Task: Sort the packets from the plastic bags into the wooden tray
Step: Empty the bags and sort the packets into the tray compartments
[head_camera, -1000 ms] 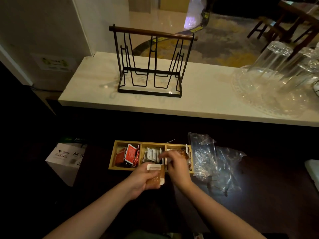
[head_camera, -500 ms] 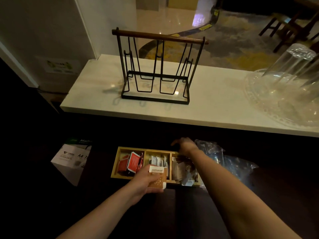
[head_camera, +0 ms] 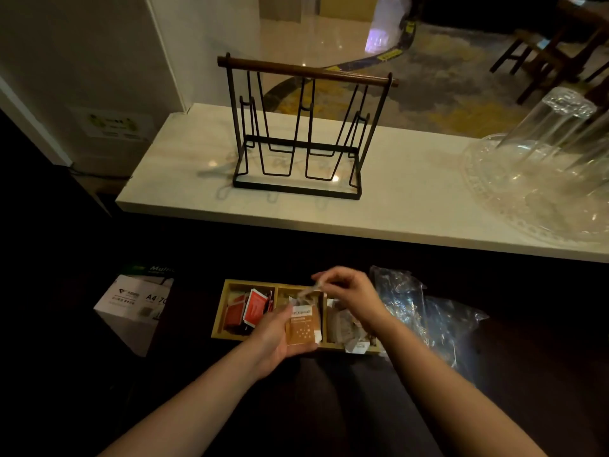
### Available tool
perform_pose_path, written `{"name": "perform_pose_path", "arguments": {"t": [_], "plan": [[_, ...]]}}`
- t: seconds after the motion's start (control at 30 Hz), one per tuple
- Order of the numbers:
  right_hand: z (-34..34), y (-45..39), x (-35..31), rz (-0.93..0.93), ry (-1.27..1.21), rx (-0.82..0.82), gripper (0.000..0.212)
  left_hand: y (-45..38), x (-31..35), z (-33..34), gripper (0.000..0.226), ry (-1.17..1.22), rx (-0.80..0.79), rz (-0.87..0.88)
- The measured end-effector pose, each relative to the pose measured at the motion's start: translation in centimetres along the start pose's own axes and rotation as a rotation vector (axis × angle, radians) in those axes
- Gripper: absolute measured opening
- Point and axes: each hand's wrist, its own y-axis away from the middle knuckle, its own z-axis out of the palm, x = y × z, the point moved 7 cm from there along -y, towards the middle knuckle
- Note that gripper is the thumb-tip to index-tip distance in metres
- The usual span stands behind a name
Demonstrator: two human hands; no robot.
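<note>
Dim counter | left hand (head_camera: 272, 338) grips orange packet (head_camera: 302, 326) | right hand (head_camera: 354, 291) pinches small packet (head_camera: 304, 291)

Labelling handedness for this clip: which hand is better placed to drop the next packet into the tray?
Probably the right hand. It hovers over the tray, pinching a small pale packet above the middle compartment, so it only has to lower and let go. The left hand is occupied gripping the orange packets at the tray's near edge.

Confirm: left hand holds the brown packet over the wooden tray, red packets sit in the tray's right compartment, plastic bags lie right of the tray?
Not quite. The head view shows the red packets in the left compartment of the wooden tray, not the right. The rest holds: the left hand holds the brown packet, and the plastic bags lie right of the tray.
</note>
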Motion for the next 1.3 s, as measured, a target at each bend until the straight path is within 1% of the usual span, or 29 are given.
{"name": "perform_pose_path", "arguments": {"t": [0.03, 0.1, 0.17, 0.2, 0.27, 0.33, 0.37, 0.4, 0.43, 0.47, 0.5, 0.53, 0.57, 0.6, 0.63, 0.7, 0.73, 0.8, 0.9, 1.0, 1.07, 1.13, 1.23, 1.3], "plan": [[0.8, 0.6, 0.1, -0.018, -0.013, -0.058, 0.016, 0.1, 0.2, 0.2, 0.035, 0.019, -0.020, 0.008], [1.8, 1.4, 0.6, -0.053, 0.060, -0.125, 0.018, 0.2, 0.6, 0.5, 0.039, 0.050, -0.061, 0.032], [2.3, 2.0, 1.4, -0.079, 0.170, -0.134, 0.021, 0.3, 0.8, 0.8, 0.034, 0.031, -0.099, 0.063], [2.3, 2.2, 1.5, -0.074, 0.174, -0.120, 0.023, 0.4, 0.8, 0.9, 0.031, -0.002, -0.112, 0.091], [1.8, 2.4, 1.6, -0.024, 0.055, -0.051, 0.026, 0.3, 0.8, 1.0, 0.031, -0.063, -0.106, 0.147], [1.2, 2.7, 1.8, 0.074, -0.161, 0.030, 0.017, 0.3, 0.8, 0.9, 0.033, -0.117, -0.055, 0.206], [1.4, 3.0, 1.9, 0.116, -0.244, 0.020, 0.013, 0.4, 0.9, 1.1, 0.033, -0.154, -0.039, 0.243], [1.8, 3.2, 2.0, 0.133, -0.244, -0.019, 0.022, 0.4, 1.0, 1.3, 0.033, -0.196, -0.038, 0.279], [2.2, 3.4, 2.0, 0.127, -0.154, -0.062, 0.035, 0.5, 1.0, 1.8, 0.034, -0.228, -0.055, 0.307], [2.4, 3.4, 1.9, 0.093, -0.005, -0.075, 0.043, 0.5, 1.0, 2.3, 0.034, -0.248, -0.081, 0.318], [2.2, 3.2, 1.6, 0.042, 0.117, -0.050, 0.046, 0.5, 0.9, 2.9, 0.033, -0.244, -0.106, 0.312], [1.8, 3.0, 1.2, -0.004, 0.186, -0.009, 0.047, 0.5, 0.9, 3.4, 0.032, -0.239, -0.134, 0.295], [1.0, 2.8, 0.9, -0.032, 0.195, 0.041, 0.047, 0.4, 1.0, 4.0, 0.034, -0.254, -0.155, 0.285], [-0.2, 2.8, 0.6, -0.028, 0.167, 0.112, 0.048, 0.2, 1.2, 4.3, 0.039, -0.322, -0.150, 0.303], [-1.9, 2.9, 0.5, 0.009, 0.124, 0.209, 0.047, 0.1, 1.7, 4.4, 0.045, -0.489, -0.122, 0.354], [-5.7, 4.0, 1.0, 0.121, 0.035, 0.404, 0.043, 0.2, 2.8, 4.2, 0.047, -0.986, 0.008, 0.547], [-7.4, 4.8, 1.4, 0.161, 0.039, 0.474, 0.040, 0.5, 2.9, 4.3, 0.047, -1.171, 0.053, 0.640], [-9.8, 6.6, 2.3, 0.216, 0.116, 0.546, 0.036, 1.1, 1.8, 4.8, 0.048, -1.385, 0.029, 0.732], [-9.4, 8.5, 4.0, 0.285, 0.240, 0.494, 0.038, 0.9, -1.2, 5.9, 0.065, -1.633, -0.030, 0.778], [-8.1, 8.1, 3.3, 0.163, 0.399, 0.497, 0.039, 0.4, -3.2, 8.0, 0.084, -1.827, -0.038, 0.847], [-7.6, 6.7, 1.9, 0.049, 0.422, 0.477, 0.037, -0.2, -3.9, 9.0, 0.085, -1.905, -0.015, 0.861], [-7.0, 4.8, 0.9, -0.023, 0.434, 0.420, 0.035, -1.1, -4.3, 9.4, 0.084, -1.963, 0.035, 0.855], [-6.1, 2.9, 0.6, -0.069, 0.500, 0.359, 0.031, -2.5, -4.5, 9.4, 0.080, -2.099, 0.101, 0.856], [-5.7, 2.1, 1.3, -0.068, 0.569, 0.306, 0.034, -3.3, -4.4, 9.0, 0.074, -2.107, 0.129, 0.833]]}}
